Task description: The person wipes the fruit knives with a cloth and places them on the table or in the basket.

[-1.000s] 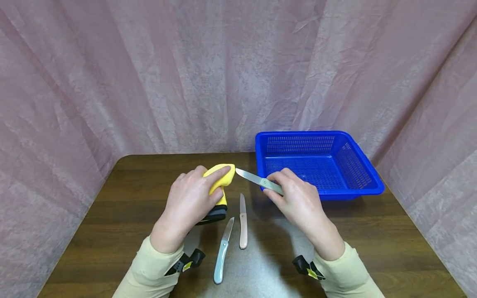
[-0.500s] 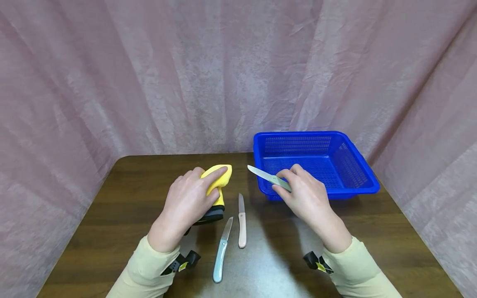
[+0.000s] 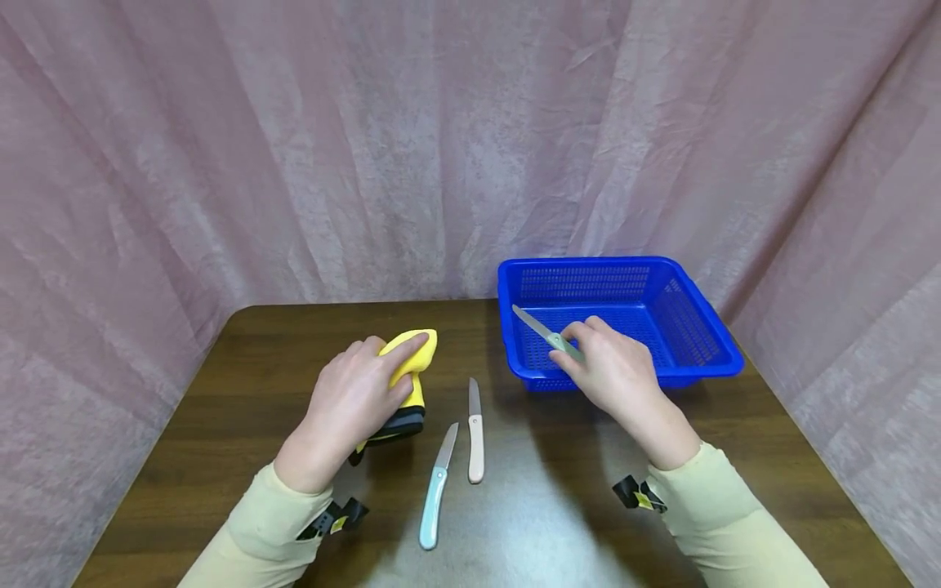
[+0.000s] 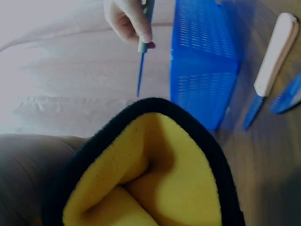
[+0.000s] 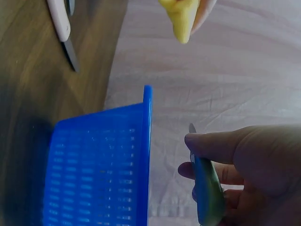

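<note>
My right hand pinches a small knife with a pale green handle between thumb and fingers, above the near left part of the blue basket. The knife's blade points to the far left; in the right wrist view its green handle shows beside the basket's rim. My left hand grips a yellow cloth with a dark edge, held left of the basket. In the left wrist view the cloth's yellow inside and black border fill the lower part.
Two more knives lie on the brown wooden table between the hands: one with a pale pink handle, one with a light blue handle. A pink curtain hangs behind the table and along its sides.
My right hand has carried the green-handled knife away from the cloth, rightward and over the basket. My left hand has drifted left and slightly down with the cloth. Both lying knives stay put.
</note>
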A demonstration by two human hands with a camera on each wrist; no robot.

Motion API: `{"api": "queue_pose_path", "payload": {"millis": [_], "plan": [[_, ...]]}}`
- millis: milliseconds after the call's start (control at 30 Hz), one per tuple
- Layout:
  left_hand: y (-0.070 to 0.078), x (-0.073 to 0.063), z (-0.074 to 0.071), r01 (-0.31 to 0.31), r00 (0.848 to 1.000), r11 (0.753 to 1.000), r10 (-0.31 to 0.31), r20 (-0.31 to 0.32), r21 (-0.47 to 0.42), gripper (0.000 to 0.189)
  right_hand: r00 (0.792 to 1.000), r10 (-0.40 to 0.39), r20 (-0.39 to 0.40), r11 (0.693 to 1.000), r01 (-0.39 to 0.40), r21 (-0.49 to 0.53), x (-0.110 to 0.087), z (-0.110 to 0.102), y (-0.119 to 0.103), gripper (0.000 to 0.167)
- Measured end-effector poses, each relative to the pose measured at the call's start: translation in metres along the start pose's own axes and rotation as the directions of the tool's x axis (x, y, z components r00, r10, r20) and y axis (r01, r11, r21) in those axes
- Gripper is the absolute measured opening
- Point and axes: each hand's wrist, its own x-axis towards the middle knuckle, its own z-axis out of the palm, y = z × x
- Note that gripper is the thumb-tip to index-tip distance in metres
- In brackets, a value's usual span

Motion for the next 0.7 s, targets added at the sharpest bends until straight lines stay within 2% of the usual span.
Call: {"api": "queue_pose_path", "payload": {"millis": [467, 700], "plan": [[-0.016, -0.019, 0.011, 0.03, 0.997, 1.0, -0.03, 0.065, 0.006, 0.056, 0.992, 0.066, 0.109, 0.997, -0.063, -0.034, 0.026, -0.001, 0.013, 0.027], [-0.024, -0.032, 0.014, 0.049, 0.996, 0.999, -0.05, 0.073, 0.006, 0.056, 0.973, 0.091, 0.212, 0.996, -0.086, -0.031, 0.041, 0.006, 0.014, 0.033]]}}
